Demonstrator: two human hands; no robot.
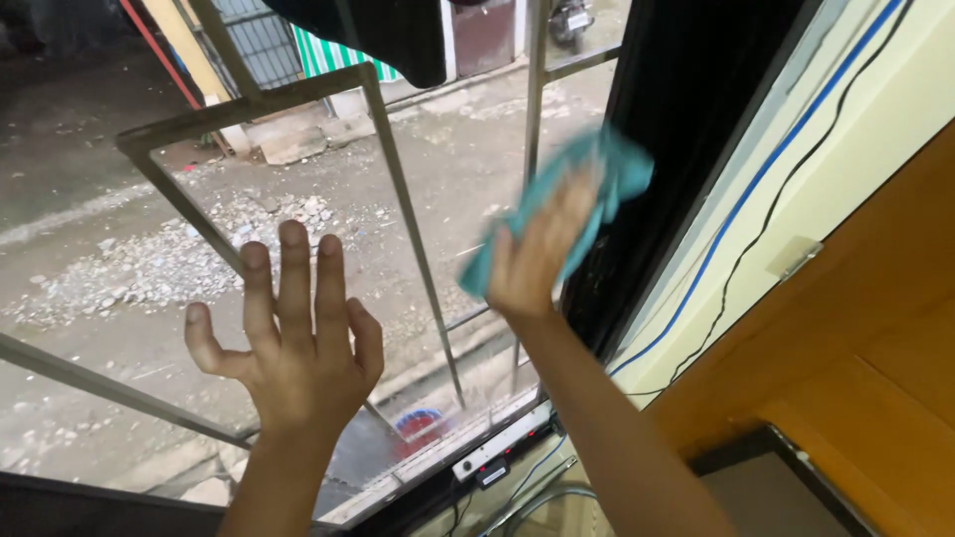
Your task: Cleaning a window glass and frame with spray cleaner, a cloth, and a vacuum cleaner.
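Outside the window lies a wet street with scattered gravel, seen from above through the pane (pixel 328 179) and a grille of metal bars (pixel 398 189). Dark cloth (pixel 388 30) hangs at the top edge, and a red and blue object (pixel 418 430) sits below on the ground outside.

From the head camera, the left hand (pixel 288 343) is spread flat and fully open, all 5 fingers apart, palm toward the pane and holding nothing. The right hand (pixel 537 254) is higher and to the right, pressing a teal cloth (pixel 587 189) against the glass; its fingers lie over the cloth, which sticks out above and beside them and looks blurred. The cloth is just beside the black window frame (pixel 676 119).

Right of the frame, a blue cable (pixel 756 189) and a black cable (pixel 786 184) run down a cream wall (pixel 865 129). A wooden panel (pixel 875 338) fills the lower right corner. A white power strip (pixel 502 447) lies on the sill.
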